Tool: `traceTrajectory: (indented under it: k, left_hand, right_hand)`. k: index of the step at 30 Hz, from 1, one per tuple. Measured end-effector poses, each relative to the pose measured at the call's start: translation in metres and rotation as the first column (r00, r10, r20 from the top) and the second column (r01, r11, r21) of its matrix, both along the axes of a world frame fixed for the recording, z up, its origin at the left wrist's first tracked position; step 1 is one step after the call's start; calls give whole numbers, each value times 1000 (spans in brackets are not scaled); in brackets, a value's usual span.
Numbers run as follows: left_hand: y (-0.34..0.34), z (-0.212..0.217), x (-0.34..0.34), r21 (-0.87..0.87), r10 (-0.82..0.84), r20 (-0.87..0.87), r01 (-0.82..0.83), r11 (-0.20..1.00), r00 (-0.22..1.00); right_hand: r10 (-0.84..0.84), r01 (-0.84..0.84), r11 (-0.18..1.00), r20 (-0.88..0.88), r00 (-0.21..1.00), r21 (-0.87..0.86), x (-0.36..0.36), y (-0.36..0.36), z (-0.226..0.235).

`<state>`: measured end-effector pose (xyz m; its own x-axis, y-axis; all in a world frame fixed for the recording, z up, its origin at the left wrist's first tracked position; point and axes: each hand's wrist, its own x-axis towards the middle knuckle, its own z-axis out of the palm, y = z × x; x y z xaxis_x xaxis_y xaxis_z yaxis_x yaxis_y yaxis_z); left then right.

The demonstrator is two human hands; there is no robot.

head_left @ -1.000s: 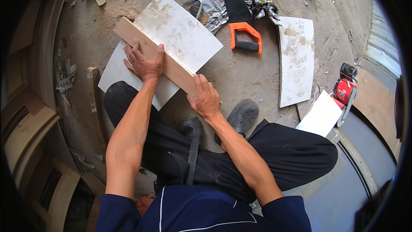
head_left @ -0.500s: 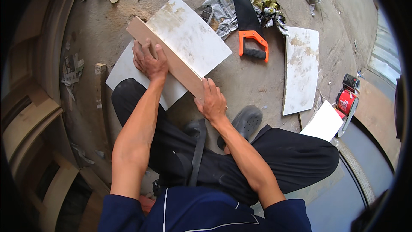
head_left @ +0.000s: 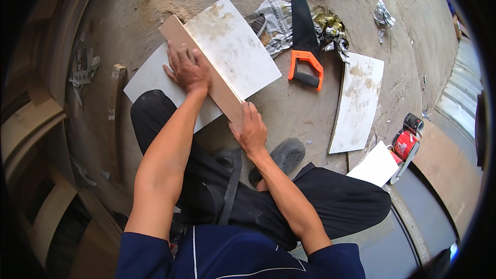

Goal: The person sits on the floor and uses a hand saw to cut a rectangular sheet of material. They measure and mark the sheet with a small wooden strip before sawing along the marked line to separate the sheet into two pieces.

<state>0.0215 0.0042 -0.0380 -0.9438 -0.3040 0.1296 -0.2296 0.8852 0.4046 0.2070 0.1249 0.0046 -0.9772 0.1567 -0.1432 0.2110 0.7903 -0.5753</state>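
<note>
- My left hand (head_left: 187, 70) lies flat on the wooden strip (head_left: 204, 72), fingers spread loosely and pressing down near its far end; it pinches nothing.
- My right hand (head_left: 250, 132) is at the near end of the same strip, fingers drawn together against its edge, thumb on the side toward me. Whether they curl under the wood I cannot tell.
- The strip runs slantwise across the concrete floor (head_left: 289, 113), lying over the seam between two sheets.
- The stained white sheet (head_left: 232, 46) lies on the far side of the strip, touching it along one long edge.
- A plain white sheet (head_left: 150, 77) shows on the near-left side, partly under my left hand and my knee.
- A handsaw with an orange handle (head_left: 306, 70) lies on the floor just right of the stained sheet, blade pointing away from me, over crumpled newspaper (head_left: 276, 23).
- Another stained panel (head_left: 357, 101) lies farther right, well apart from my hands.
- A red can (head_left: 405, 143) stands near the floor's right edge, beside a small white piece (head_left: 376, 164).
- My grey shoe (head_left: 287, 155) rests just below my right hand.
</note>
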Motion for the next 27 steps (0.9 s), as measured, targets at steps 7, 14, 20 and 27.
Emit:
traceTrajectory:
  k: [7, 14, 20, 27]
  left_hand:
    - [3, 2, -2, -38, -21, -15, 20, 999, 1000]
    - [3, 6, -2, -58, -21, -30, 19, 998, 999]
    - [4, 4, -3, -34, -32, -74, 30, 999, 997]
    - [3, 5, -3, -35, -34, -54, 32, 999, 998]
  right_hand:
    - [-23, 18, 998, -77, 997, -55, -9, 11, 8]
    - [-64, 12, 909, -111, 992, -417, -63, 37, 10]
    - [-137, 192, 829, 143, 980, -525, -121, 37, 13]
    - [110, -25, 950, 260, 959, -311, -133, 44, 21]
